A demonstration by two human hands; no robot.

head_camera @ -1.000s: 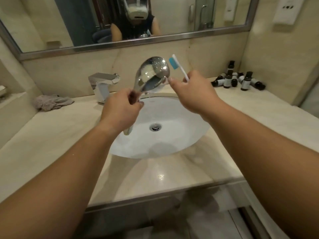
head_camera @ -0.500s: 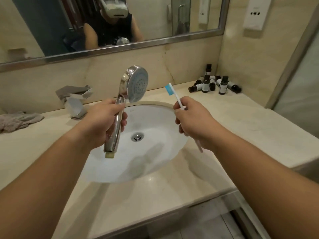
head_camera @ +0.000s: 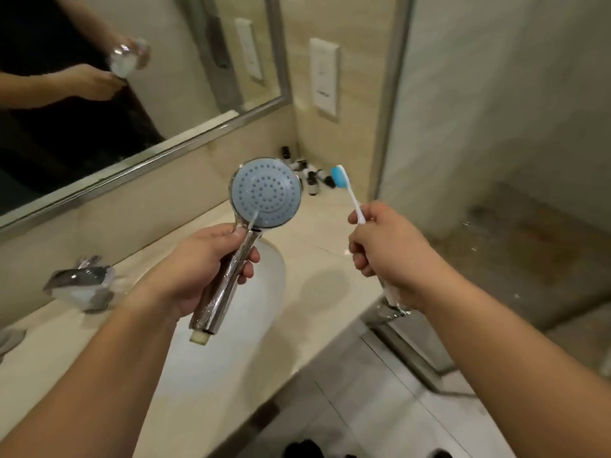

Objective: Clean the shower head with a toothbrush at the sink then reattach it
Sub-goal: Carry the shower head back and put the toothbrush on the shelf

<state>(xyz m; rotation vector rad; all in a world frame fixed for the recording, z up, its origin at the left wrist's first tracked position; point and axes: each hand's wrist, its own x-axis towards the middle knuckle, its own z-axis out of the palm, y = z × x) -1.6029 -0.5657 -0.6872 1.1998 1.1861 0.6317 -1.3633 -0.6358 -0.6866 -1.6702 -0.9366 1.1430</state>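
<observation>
Two hands up over the sink (head_camera: 264, 292), each grasping one item. Left hand (head_camera: 198, 272) wraps the chrome handle of the shower head (head_camera: 266, 193), held above the basin; long axis runs from the threaded end low and near the body up to the round face, which is turned toward the camera. Face: blue-grey disc, rings of small nozzle holes, polished metal rim. Right hand (head_camera: 386, 256) grips the toothbrush (head_camera: 347, 190), thin white plastic stem, blue head, bristle end upward. Brush stands right of the face, apart, not touching. Judgement: right hand carries the next move, leftward.
</observation>
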